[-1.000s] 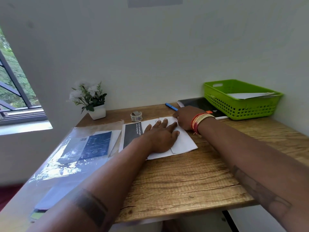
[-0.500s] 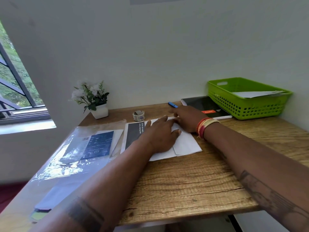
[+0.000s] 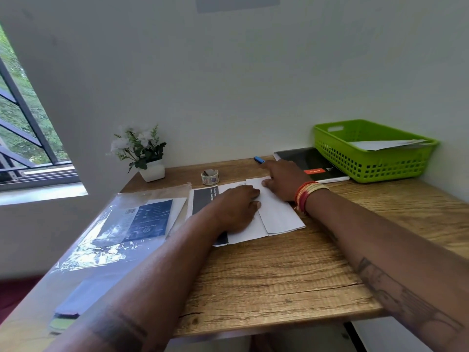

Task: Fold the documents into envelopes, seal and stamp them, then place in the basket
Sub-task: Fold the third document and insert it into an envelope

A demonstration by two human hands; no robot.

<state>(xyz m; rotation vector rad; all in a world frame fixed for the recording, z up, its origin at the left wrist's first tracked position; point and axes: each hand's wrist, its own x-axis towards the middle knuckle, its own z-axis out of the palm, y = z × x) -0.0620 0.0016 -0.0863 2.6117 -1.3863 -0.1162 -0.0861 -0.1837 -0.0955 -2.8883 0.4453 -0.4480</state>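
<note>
Left hand [image 3: 236,209] lies flat on the paper [image 3: 276,214]; right hand [image 3: 284,179] presses its top edge, fingers straight, holding nothing

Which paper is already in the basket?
The white sheet lying across the green basket rim, far right. The other papers lie flat on the desk.

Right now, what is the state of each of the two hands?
Left hand: open, pressing flat on the paper.
Right hand: open, fingers on the paper's far edge.
</note>
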